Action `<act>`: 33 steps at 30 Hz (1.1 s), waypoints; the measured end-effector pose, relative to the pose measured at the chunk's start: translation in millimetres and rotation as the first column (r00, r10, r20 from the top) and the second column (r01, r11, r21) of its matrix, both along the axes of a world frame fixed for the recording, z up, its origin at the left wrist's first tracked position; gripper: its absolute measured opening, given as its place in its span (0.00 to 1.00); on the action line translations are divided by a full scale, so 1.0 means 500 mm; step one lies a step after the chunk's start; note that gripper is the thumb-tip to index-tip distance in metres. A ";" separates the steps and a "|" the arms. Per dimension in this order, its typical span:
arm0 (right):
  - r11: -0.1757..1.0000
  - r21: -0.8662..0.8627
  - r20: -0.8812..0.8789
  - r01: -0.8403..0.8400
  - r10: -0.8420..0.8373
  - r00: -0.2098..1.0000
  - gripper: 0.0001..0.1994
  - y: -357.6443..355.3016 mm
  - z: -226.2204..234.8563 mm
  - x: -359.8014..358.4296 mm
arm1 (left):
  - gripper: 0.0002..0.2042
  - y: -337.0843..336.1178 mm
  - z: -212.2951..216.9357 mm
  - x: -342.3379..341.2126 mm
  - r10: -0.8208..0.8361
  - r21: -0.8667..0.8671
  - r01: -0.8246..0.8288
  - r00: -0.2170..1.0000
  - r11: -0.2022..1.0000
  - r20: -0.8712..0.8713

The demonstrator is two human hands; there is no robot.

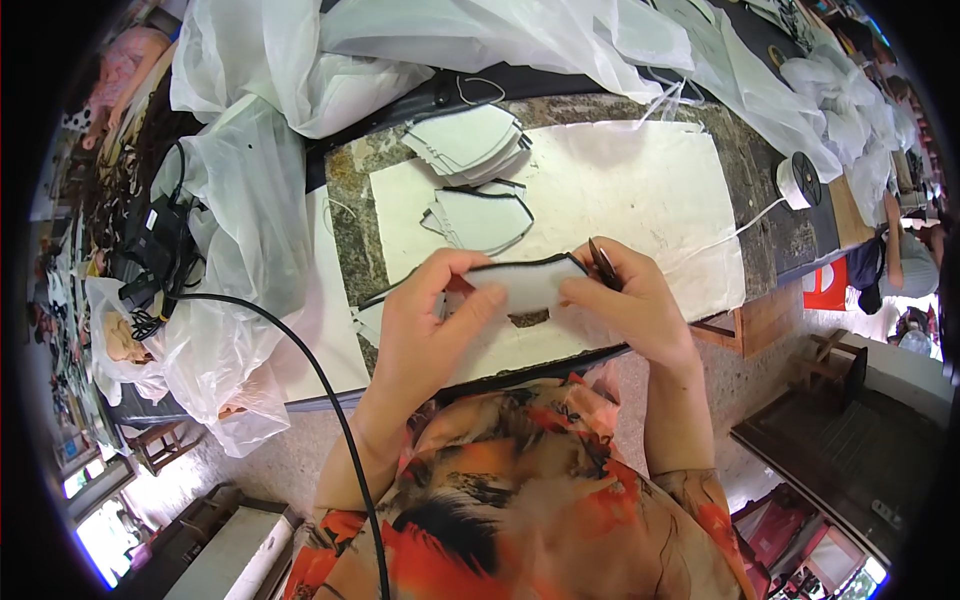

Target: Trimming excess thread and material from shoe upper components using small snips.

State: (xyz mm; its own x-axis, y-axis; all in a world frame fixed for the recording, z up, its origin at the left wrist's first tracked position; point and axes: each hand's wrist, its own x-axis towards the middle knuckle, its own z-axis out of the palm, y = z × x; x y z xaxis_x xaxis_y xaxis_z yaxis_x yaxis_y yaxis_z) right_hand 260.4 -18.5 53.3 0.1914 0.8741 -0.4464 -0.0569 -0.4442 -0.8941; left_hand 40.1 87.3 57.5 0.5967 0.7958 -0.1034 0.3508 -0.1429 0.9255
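Observation:
Stretched between my two hands is a pale cut piece (525,285) with a black edging along its far side, perhaps a shoe-upper part. My left hand (425,318) pinches its left end between thumb and fingers. The right end is pinched by my right hand (632,302), which also keeps a dark, slim pointed tool (602,264) between its fingers; its exact kind is unclear. Just beyond lie a few similar black-edged pieces (482,215), and farther off a fanned stack of white pieces (462,138). All rest on a cream sheet (630,170).
A spool of white tape (790,180) stands at the right, its strand running toward my right hand. Plastic bags (240,200) crowd the left and far sides. A black cable (330,390) crosses in front of my left forearm. Other people (910,255) are at the edges.

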 end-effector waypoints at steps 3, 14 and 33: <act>0.991 0.130 0.226 0.026 -0.055 0.972 0.10 -0.019 0.023 -0.001 | 0.19 -0.030 0.001 -0.010 -0.070 -0.265 0.068 0.998 0.962 0.003; 0.758 0.359 0.609 -0.545 0.252 0.752 0.12 -0.067 0.031 -0.030 | 0.21 -0.040 0.011 0.001 -0.199 -0.489 0.233 0.972 0.840 0.122; 0.986 0.105 -0.011 0.129 -0.129 0.992 0.11 -0.078 0.011 -0.070 | 0.06 -0.075 -0.043 0.008 0.230 -0.796 0.122 0.922 0.593 0.312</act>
State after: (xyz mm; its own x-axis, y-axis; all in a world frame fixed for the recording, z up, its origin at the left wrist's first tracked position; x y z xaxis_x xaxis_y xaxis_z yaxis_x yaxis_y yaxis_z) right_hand 225.5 -57.3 58.9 0.3044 0.8845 -0.3537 -0.1110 -0.3358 -0.9354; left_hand 43.9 49.7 36.0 0.6848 0.5295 -0.5007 -0.0352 0.7102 0.7031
